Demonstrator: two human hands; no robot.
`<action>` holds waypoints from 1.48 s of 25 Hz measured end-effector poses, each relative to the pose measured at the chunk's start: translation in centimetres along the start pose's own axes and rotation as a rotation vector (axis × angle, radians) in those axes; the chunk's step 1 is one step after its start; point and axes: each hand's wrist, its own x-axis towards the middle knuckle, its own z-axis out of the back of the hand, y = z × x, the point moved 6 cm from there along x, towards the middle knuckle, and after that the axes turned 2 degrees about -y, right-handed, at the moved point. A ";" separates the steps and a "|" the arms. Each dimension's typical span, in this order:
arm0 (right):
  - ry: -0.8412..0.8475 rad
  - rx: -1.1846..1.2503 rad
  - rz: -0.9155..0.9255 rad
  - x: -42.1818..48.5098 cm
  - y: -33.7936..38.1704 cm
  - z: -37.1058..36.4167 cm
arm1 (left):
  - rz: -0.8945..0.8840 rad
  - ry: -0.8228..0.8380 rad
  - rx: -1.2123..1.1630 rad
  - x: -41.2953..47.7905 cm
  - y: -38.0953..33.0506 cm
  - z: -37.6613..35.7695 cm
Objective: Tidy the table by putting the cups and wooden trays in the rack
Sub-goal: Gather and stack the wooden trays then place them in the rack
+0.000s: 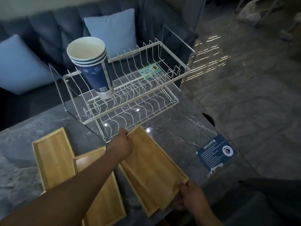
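A white two-tier wire rack (172, 74) with clear side panels stands on the grey marble table (182, 128). A stack of blue-and-white paper cups (94, 67) stands tilted in its upper tier at the left. Several wooden trays lie in front of the rack. The rightmost tray (153, 163) rests partly over another tray (138, 193). My left hand (122, 144) pinches its far end near the rack, and my right hand (189, 196) grips its near corner. Two more trays lie at the left (52, 157) and under my left forearm (104, 193).
A blue printed card (215, 154) lies on the table to the right of the trays. A green label (149, 70) shows through the rack. Behind the table is a dark sofa with two light blue cushions (112, 31). The table's right edge drops to a tiled floor.
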 end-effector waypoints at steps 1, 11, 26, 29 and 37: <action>0.017 0.038 -0.040 -0.2 -0.9 -0.9 | -0.024 -0.002 0.042 0.0 0.1 0.0; 0.115 0.109 -0.193 -1.4 -4.0 -5.5 | -0.212 0.109 0.466 0.1 -0.1 -1.9; 0.180 0.008 -0.151 0.5 -5.1 -5.1 | -0.145 0.168 0.342 0.6 0.9 -2.5; 0.154 0.104 -0.274 0.9 -5.8 -4.6 | -0.213 0.138 0.336 0.4 0.1 -2.0; 0.105 0.119 -0.231 0.4 -5.5 -2.4 | -0.053 0.323 -0.033 -1.9 2.2 0.5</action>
